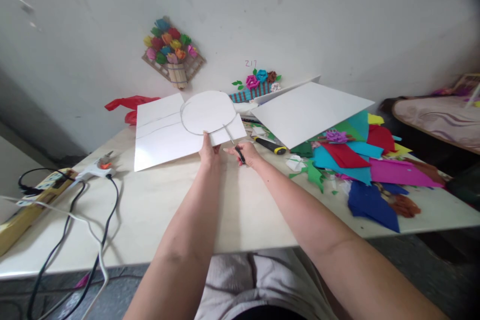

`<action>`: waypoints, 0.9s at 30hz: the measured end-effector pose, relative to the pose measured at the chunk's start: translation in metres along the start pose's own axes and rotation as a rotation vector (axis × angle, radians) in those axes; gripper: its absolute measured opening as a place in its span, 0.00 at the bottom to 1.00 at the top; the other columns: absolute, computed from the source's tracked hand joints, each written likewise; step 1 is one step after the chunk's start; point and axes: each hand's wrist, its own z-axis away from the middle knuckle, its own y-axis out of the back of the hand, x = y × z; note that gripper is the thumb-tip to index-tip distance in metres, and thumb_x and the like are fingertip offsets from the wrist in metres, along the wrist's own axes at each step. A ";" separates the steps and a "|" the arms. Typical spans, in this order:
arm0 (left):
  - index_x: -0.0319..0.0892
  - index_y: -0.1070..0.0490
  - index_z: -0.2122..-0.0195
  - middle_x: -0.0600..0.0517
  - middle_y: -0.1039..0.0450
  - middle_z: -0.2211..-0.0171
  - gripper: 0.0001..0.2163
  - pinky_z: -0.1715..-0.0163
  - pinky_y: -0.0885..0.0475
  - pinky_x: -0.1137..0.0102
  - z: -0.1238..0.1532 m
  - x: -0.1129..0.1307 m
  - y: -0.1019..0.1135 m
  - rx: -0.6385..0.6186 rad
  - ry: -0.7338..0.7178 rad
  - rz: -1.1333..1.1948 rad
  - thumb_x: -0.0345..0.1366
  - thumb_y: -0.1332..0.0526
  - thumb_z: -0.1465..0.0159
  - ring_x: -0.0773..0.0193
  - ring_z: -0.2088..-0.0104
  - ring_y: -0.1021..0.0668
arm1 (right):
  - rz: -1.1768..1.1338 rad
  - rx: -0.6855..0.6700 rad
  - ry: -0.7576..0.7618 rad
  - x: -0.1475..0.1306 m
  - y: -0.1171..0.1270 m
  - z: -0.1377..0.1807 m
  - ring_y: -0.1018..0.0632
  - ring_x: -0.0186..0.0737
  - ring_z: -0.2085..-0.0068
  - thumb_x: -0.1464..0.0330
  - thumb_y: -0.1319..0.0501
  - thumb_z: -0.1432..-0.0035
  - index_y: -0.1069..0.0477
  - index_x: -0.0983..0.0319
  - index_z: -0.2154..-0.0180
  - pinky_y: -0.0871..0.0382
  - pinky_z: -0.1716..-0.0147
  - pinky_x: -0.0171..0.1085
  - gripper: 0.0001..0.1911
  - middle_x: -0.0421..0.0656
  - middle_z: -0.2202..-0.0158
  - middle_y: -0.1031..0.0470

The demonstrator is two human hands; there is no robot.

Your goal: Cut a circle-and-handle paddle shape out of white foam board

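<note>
A white sheet of card (161,142) with a drawn round outline and two pencil lines is held up over the table. My left hand (209,151) grips its lower edge, thumb on top near the outline. The round part (208,112) is cut free along its upper and right side. In my right hand (245,152) is a pair of scissors (240,154) with black handles. Their blades lie at the card, at the lower right of the round outline. How far apart the blades are is too small to tell.
Another white sheet (315,110) lies to the right, near a yellow-and-black utility knife (269,145). Coloured paper pieces (403,172) pile up on the right. A glue gun (95,167), power strip (48,185) and cables occupy the left. Paper flowers (170,42) hang on the wall.
</note>
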 end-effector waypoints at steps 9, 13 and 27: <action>0.39 0.27 0.59 0.47 0.21 0.62 0.09 0.73 0.24 0.76 0.009 -0.003 -0.002 -0.027 0.007 -0.012 0.36 0.35 0.38 0.62 0.64 0.18 | -0.172 -0.032 -0.084 -0.020 0.005 0.015 0.34 0.28 0.88 0.55 0.29 0.54 0.35 0.63 0.78 0.40 0.90 0.27 0.22 0.35 0.88 0.34; 0.38 0.27 0.58 0.47 0.21 0.63 0.10 0.73 0.24 0.76 0.008 -0.005 -0.002 -0.033 0.008 -0.007 0.36 0.34 0.38 0.64 0.65 0.18 | -0.121 -0.028 -0.077 -0.016 0.006 0.011 0.31 0.30 0.87 0.55 0.29 0.55 0.35 0.62 0.78 0.38 0.89 0.28 0.22 0.37 0.87 0.32; 0.41 0.27 0.56 0.48 0.20 0.62 0.11 0.73 0.24 0.76 0.000 -0.006 0.000 -0.022 -0.016 -0.020 0.38 0.34 0.39 0.64 0.65 0.18 | 0.146 0.050 0.054 -0.001 0.002 -0.002 0.31 0.31 0.85 0.48 0.32 0.57 0.32 0.61 0.79 0.38 0.84 0.30 0.24 0.35 0.87 0.34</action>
